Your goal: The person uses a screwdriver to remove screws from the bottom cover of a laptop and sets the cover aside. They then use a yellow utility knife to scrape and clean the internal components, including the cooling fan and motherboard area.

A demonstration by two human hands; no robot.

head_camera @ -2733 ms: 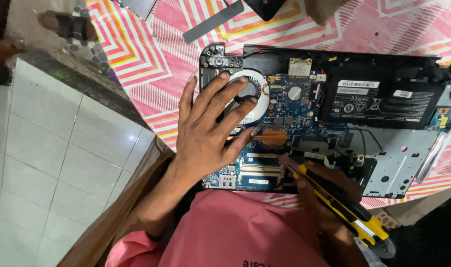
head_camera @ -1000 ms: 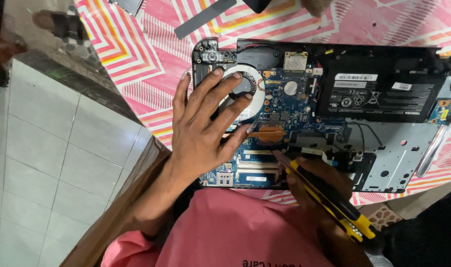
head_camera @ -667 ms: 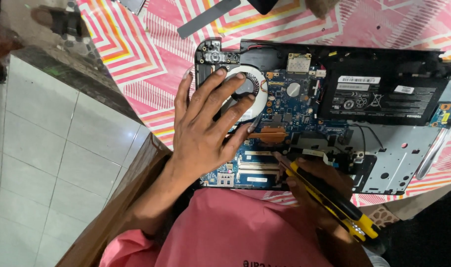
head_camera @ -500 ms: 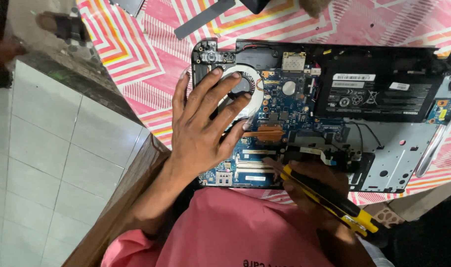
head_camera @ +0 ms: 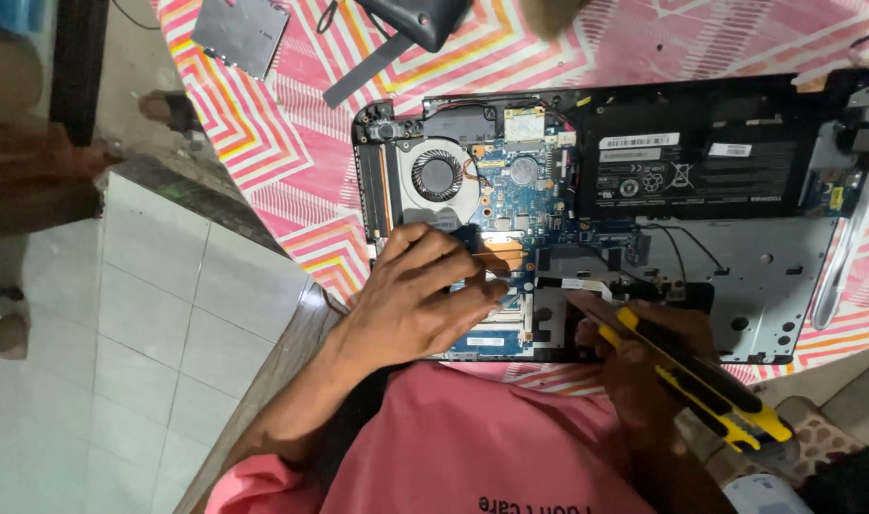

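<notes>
1. The opened laptop (head_camera: 739, 276) lies bottom-up on a surface covered by a pink, orange and white zigzag cloth (head_camera: 263, 143), its inner parts bare
2. The left hand (head_camera: 420, 295) rests on the near left part of the board (head_camera: 520, 205), fingers curled together with the tips pressed down close to a copper-coloured part; whether this grip pinches anything I cannot tell
3. The round fan (head_camera: 438, 177) sits just beyond the left hand, uncovered, at the laptop's left end
4. The right hand (head_camera: 644, 357) is wrapped tight round a yellow and black screwdriver (head_camera: 696, 376); its tip points up-left into the near edge of the laptop, beside a dark square bay
5. The black battery (head_camera: 687, 171) fills the far right half of the laptop, well apart from both hands
6. A grey metal plate (head_camera: 239, 36) lies on the cloth at the far left, with a dark strip (head_camera: 360, 76) and a black pouch (head_camera: 417, 17) further along the far edge
7. A pink shirt (head_camera: 491, 447) fills the near foreground, and white floor tiles (head_camera: 120, 343) show to the left
</notes>
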